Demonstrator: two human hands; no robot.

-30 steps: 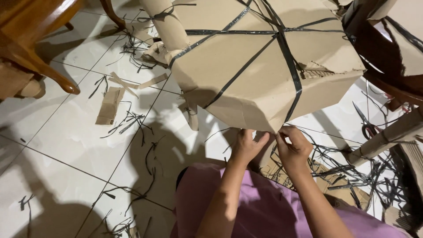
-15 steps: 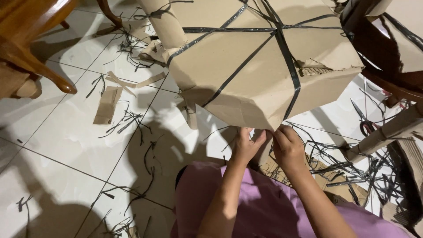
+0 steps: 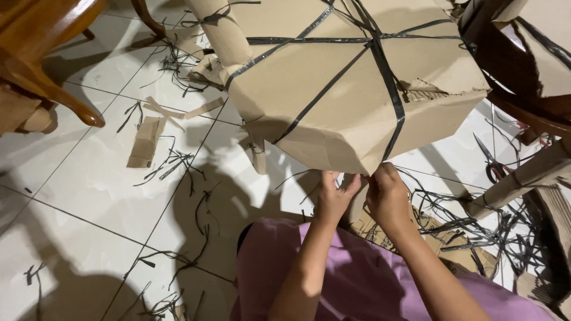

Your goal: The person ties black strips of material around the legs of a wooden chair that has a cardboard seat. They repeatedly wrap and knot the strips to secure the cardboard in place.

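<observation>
Two hands meet at the lowest corner of the wrapped piece just above your lap: your left hand (image 3: 334, 199) and your right hand (image 3: 388, 196) sit side by side, fingers pinched narrow on the cardboard edge there, though exactly what they pinch, card or strap, is hidden under the fold. Below them lies your pink garment (image 3: 357, 279), and beside your right forearm a flattened cardboard sheet (image 3: 458, 252) rests on the floor under loose black strap offcuts (image 3: 499, 238). The cardboard-wrapped furniture (image 3: 351, 89) hangs over the white tiled floor (image 3: 77, 196), bound by crossing black straps (image 3: 389, 89). Judge the wrapping as light, stiff at the creases but quick to tear, as the ragged rip near its right edge suggests; the straps look thin, smooth and slippery, so they likely need a tight pinch. The piece inside is probably heavy and rigid, so take hold at the card's free edge rather than try to shift the whole. Farther out, scissors (image 3: 491, 163) lie on the tiles to your right, a cardboard scrap (image 3: 146, 142) to your left, and a wooden chair leg (image 3: 59, 95) beyond.
</observation>
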